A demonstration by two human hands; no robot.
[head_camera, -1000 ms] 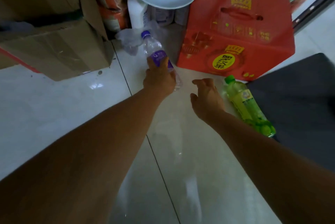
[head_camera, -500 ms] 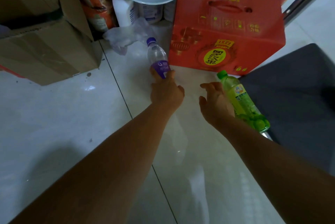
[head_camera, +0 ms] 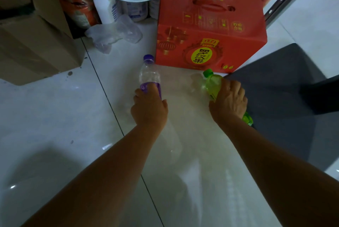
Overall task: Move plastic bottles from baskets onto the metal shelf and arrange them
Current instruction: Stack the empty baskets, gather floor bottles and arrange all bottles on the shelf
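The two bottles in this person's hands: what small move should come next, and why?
Probably lift both together, ready to carry away. The left hand grips the purple-capped bottle, and the right hand is curled round the green bottle, both low over the floor tiles.

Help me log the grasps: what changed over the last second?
The right hand, open beside the green bottle earlier, has closed round it; the bottle lies about where it was, by the dark mat. The left hand has drawn the purple-labelled bottle toward the person, away from the plastic bag. Its grip is unchanged, and the red box has not moved.
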